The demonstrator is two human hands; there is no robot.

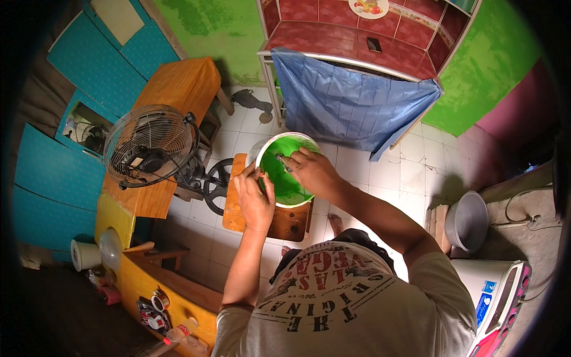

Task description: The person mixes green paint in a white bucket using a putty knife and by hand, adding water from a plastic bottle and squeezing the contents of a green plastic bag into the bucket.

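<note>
A white bucket (253,152) with bright green, paint-like stuff (272,150) inside stands tilted on a small wooden stool (233,208). My left hand (256,196) grips the bucket's near left rim, its thumb on the inner side. My right hand (314,172) reaches over the right rim into the bucket, fingers closed around a small dark and metallic tool (282,159). The tool's tip is close to the green inner surface; its exact kind is too small to make out.
To the left, a black standing fan (151,149) with its round base (219,185) is beside a wooden table (181,83). A blue sheet (351,98) hangs from a red-tiled counter (333,40) ahead. A grey basin (467,221) and a white appliance (485,285) are at right.
</note>
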